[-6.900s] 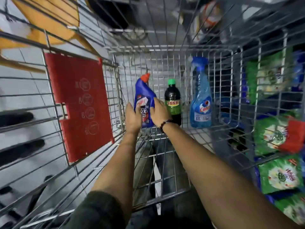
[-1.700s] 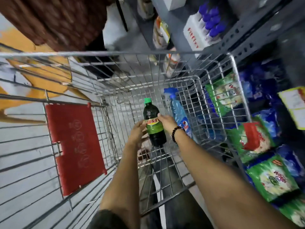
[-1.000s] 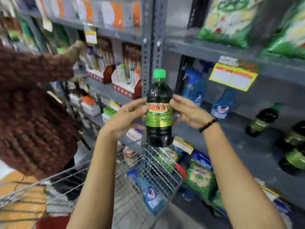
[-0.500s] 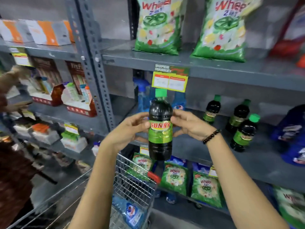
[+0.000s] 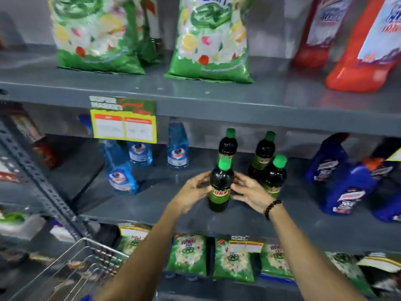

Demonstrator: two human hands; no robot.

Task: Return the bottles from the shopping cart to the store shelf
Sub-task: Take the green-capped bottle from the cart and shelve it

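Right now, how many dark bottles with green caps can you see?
4, all on the middle shelf: one between the hands, one behind it, two right of it. More may hide behind.

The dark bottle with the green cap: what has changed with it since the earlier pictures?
The dark plastic bottle with the green cap went from the cart up onto the grey metal shelf, where it stands upright. The left hand and right hand are opening their grip. The three matching bottles behind stayed put.
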